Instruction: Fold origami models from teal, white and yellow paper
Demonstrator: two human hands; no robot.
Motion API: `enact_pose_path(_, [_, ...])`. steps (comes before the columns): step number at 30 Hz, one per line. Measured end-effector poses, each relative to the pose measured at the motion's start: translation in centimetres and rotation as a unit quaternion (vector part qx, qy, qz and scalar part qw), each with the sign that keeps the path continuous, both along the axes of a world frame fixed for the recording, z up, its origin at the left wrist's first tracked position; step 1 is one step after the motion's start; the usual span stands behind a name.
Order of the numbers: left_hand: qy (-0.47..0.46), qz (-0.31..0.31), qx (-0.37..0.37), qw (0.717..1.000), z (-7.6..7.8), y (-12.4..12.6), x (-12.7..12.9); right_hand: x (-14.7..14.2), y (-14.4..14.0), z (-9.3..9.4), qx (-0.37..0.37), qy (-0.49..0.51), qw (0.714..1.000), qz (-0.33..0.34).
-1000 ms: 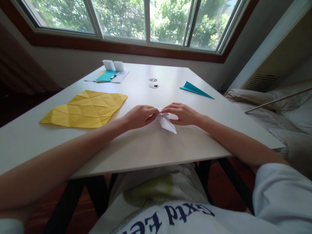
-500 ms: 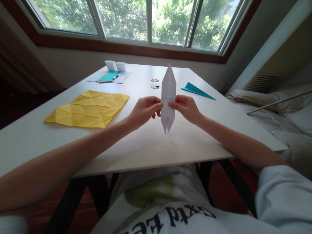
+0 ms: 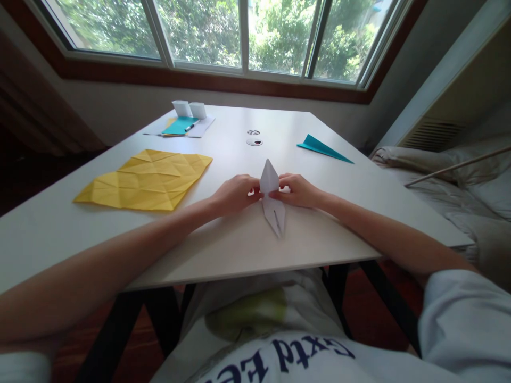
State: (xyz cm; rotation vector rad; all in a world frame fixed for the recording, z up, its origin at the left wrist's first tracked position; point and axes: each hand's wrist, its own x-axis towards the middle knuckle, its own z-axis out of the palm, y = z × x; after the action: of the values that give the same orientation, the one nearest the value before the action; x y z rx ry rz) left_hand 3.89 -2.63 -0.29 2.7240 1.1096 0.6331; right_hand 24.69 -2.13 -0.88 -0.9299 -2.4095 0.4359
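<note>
Folded white paper piece: on the white worktop near its front edge, upper point raised, lower point lying flat. Left hand and right hand pinch its middle from either side. Creased yellow sheet lies left; teal folded paper far right.

Creased white paper model (matt) on smooth table.

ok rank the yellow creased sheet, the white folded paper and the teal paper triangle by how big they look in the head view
1. yellow creased sheet, clearly largest
2. and 3. white folded paper and teal paper triangle look about alike; the triangle lies farther off, so unsure.
</note>
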Motion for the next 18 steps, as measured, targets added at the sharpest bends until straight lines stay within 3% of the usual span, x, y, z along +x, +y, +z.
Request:
enact_pose_path(5, [0.055, -0.021, 0.064, 0.996, 0.0, -0.2, -0.2, 0.6, 0.4, 0.3, 0.013, -0.035, 0.997, 0.065])
enact_pose_path(12, [0.110, -0.046, 0.155, 0.981, 0.3, -0.6, -0.3, 1.5, 0.2, 1.3, 0.042, -0.068, 0.992, 0.094])
enact_pose_path(18, [0.122, -0.092, 0.152, 0.977, 0.3, -0.5, -0.4, 1.7, 0.3, 1.6, 0.052, -0.104, 0.985, 0.125])
